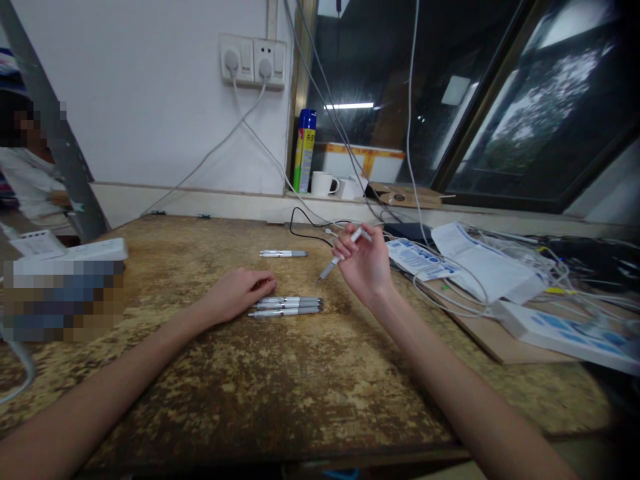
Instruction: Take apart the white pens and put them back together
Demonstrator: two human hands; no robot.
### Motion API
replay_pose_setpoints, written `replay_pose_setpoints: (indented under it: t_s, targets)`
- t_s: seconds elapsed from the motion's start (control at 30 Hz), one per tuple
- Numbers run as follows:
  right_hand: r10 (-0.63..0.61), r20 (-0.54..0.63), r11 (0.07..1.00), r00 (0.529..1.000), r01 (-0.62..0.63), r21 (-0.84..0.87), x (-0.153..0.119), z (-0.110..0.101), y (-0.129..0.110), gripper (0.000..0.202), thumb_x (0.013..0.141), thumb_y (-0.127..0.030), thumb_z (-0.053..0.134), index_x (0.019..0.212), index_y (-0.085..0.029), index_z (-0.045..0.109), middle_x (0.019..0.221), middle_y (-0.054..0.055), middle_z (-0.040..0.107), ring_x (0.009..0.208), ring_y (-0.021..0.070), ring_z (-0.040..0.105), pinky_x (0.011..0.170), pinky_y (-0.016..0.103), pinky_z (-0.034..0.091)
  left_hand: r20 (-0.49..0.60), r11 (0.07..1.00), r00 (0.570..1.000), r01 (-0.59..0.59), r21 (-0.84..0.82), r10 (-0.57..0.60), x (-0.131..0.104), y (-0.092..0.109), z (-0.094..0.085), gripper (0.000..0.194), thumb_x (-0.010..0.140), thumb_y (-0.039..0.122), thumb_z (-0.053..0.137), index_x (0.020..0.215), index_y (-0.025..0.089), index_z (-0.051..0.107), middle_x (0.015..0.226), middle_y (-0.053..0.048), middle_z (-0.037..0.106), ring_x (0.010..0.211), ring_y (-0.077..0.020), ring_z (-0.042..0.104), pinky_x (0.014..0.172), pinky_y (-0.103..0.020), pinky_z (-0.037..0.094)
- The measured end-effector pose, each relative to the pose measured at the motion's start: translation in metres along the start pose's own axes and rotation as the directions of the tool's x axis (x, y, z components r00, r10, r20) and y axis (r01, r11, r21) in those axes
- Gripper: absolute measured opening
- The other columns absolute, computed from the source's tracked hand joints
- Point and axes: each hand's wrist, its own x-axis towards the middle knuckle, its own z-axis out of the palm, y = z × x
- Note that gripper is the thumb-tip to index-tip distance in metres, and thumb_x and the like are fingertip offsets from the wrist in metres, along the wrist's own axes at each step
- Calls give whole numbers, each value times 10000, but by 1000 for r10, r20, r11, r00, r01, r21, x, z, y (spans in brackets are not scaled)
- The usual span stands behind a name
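Observation:
My right hand [364, 260] is raised over the table, its fingers closed on a white and grey pen [331, 267] that points down to the left. My left hand [243, 292] lies on the worn wooden table [280, 387], fingers curled in, beside the left ends of several similar pens [287, 307] lying side by side. Whether its fingers hold anything is hidden. Farther back on the table, one or more pens [284, 253] lie by themselves.
A white power strip [95, 250] is at the left edge. Papers [485, 260], tangled cables and a white-and-blue box [565, 333] crowd the right side. A mug [324, 183] and a spray can [305, 152] stand on the sill. A person [30, 173] is at far left.

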Motion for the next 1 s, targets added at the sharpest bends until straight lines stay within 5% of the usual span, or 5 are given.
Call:
replay_pose_setpoints:
  t_s: [1.0]
  targets:
    - [-17, 40, 1000, 999, 17, 14, 0, -1, -2, 274, 986, -382, 493, 789, -210, 573, 608, -55, 254, 523, 121, 301, 531, 223, 385, -7, 1000, 1000, -14, 15, 15, 0, -2, 2, 405, 1077, 448, 404, 902, 204, 676, 804, -34, 700, 734, -199, 623, 677, -290, 371]
